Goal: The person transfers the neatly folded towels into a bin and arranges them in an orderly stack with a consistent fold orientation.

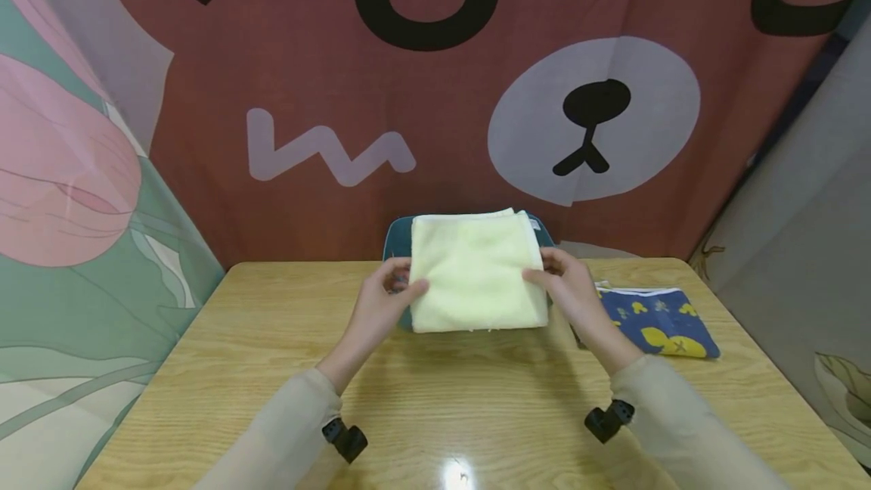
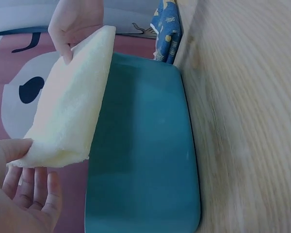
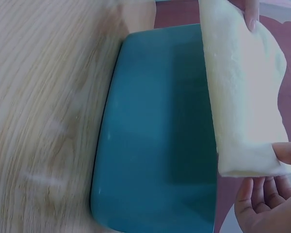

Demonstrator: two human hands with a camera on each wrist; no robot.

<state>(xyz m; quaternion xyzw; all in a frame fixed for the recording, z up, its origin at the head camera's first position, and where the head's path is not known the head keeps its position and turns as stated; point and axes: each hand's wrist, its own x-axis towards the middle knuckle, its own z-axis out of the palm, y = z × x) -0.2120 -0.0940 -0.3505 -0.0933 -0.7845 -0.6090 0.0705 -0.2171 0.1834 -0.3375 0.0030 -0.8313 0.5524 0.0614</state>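
Observation:
A folded pale yellow towel (image 1: 476, 271) is held up between both hands, above a teal bin (image 1: 397, 237) that stands on the table. My left hand (image 1: 388, 293) pinches the towel's left edge, thumb on top and fingers beneath. On the opposite edge my right hand (image 1: 568, 282) grips it the same way. Both wrist views show the towel (image 2: 70, 102) over the bin's rim, with the smooth outer wall of the bin (image 3: 145, 131) below. What lies inside the bin is mostly hidden by the towel.
A blue zip pouch with yellow prints (image 1: 656, 324) lies on the wooden table (image 1: 286, 369), right of the bin. Behind the table hangs a brown curtain (image 1: 435, 97) with a bear print. Patterned curtains hang at both sides.

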